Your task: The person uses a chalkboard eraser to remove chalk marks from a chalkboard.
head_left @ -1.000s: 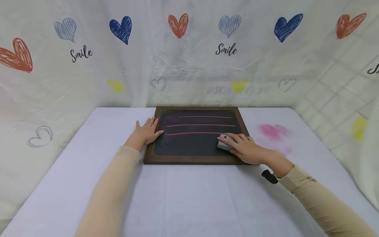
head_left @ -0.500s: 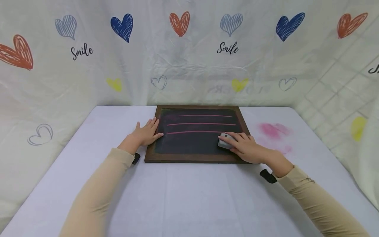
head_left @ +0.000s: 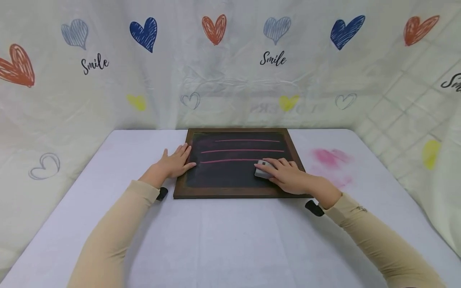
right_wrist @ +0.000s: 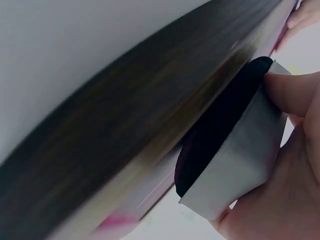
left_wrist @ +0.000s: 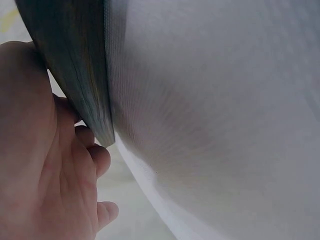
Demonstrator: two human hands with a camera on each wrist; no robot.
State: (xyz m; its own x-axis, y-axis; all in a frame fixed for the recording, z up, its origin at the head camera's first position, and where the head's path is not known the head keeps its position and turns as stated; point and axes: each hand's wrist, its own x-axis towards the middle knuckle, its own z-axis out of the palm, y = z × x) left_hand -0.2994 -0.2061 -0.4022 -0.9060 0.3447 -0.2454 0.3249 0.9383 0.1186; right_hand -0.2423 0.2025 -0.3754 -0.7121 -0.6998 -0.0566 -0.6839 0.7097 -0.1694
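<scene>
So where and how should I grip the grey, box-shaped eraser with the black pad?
Probably grip the eraser by opposite sides of its grey shell, from above: the black pad faces down toward the brown-framed black chalkboard, shell uppermost.

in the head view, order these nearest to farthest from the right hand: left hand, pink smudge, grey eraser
1. Grey eraser: held in the right hand
2. Pink smudge: right of the chalkboard
3. Left hand: at the chalkboard's left edge
</scene>
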